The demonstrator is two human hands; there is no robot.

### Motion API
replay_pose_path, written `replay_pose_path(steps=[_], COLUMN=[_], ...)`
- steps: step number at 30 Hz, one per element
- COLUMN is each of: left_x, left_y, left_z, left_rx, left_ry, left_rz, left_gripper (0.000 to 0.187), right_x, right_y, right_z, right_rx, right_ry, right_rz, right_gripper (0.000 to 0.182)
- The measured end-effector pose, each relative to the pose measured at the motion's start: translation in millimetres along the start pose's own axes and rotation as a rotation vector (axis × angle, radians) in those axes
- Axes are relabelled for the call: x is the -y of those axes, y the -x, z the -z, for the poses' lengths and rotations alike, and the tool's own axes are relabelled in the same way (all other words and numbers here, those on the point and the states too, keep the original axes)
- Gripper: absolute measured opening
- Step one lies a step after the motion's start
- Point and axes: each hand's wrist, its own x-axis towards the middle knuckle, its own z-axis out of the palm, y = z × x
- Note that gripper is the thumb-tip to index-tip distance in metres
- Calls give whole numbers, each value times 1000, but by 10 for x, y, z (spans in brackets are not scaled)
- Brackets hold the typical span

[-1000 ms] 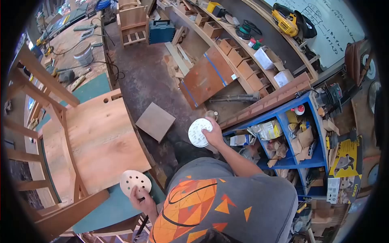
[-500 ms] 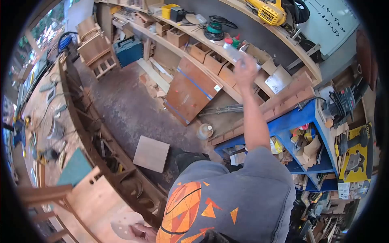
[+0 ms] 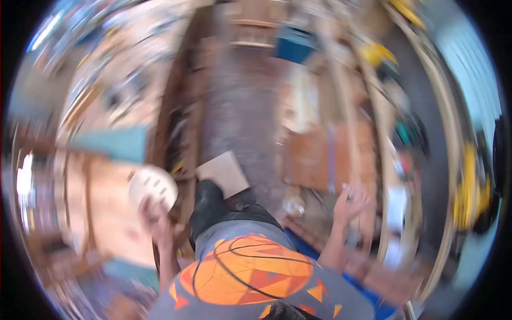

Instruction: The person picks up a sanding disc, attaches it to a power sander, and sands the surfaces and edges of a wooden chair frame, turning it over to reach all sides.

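Note:
A pale round sanding disc [image 3: 153, 183] with several holes is pinched in my left hand [image 3: 157, 216]. That hand is over a light wooden panel or seat [image 3: 114, 213] with darker wooden pieces across it. Out to the right, my right hand [image 3: 352, 202] is raised with its fingers curled. A small pale spot shows at its fingertips, too blurred to name. Behind this hand, a brown board with a blue stripe [image 3: 309, 160] leans by the shelf.
A square wooden board [image 3: 224, 173] lies on the floor [image 3: 240, 101] in front of my legs. A long workbench [image 3: 122, 80] runs along the left. Shelves [image 3: 381, 133] line the right, with a yellow power tool [image 3: 378, 53]. A teal box [image 3: 295, 42] stands at the far end.
My view has swung left toward the bench. The right hand has come back from the shelf and lowered. My left hand has lifted into fuller view with the sanding disc still in it.

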Motion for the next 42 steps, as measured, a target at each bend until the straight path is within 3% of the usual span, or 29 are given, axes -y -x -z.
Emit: replay_pose_path(steps=[2, 5, 8, 12, 14, 18, 22, 25, 27, 28, 30, 35, 38, 42], left_x=[-470, -417, -233, 106, 210, 461, 581, 619, 659, 717, 762, 827, 803, 619], left_y=[-81, -120, -257, -566, -613, -493, -213, 53, 189, 241, 316, 394, 372, 427], left_z=[25, 78, 156, 359, 482, 867, 1196, 1306, 1297, 1282, 1267, 1418, 1370, 1115], left_rx=[-46, -188, -342, -527, -636, -818, -1001, -1079, -1123, -1139, -1149, -1117, -1118, -1102], left_ry=[-128, -172, -155, -241, -220, -256, -395, -414, -308, -305, -277, -230, -152, -69], left_rz=[-7, 31, 111, 267, 400, 579, 829, 973, 1000, 1000, 1035, 1191, 1194, 1177], left_gripper=[39, 37, 34, 36, 38, 41, 48, 54, 56, 56, 58, 58, 59, 56], right_x=[632, 1436, 2157, 3237, 3792, 4721, 5124, 5228, 5339, 5445, 5589, 5730, 5702, 5652], right_y=[148, 343, 168, -330, -600, -677, -124, 405, 652, 652, 646, 561, 602, 437], right_z=[-447, -813, -1126, -1634, -1758, -1595, -1594, -1733, -1922, -1893, -1859, -1857, -2008, -2191], right_rx=[185, 522, 715, 817, 744, 1063, 1665, 1726, 1943, 1943, 2080, 2150, 1947, 1715], right_ry=[-353, -726, -940, -1082, -1141, -1178, -884, -691, -508, -512, -426, -303, -335, -329], right_rz=[172, 275, 332, 499, 699, 719, 584, 732, 682, 701, 547, 716, 959, 1093], right_gripper=[25, 23, 25, 26, 26, 26, 35, 43, 47, 47, 47, 42, 44, 42])
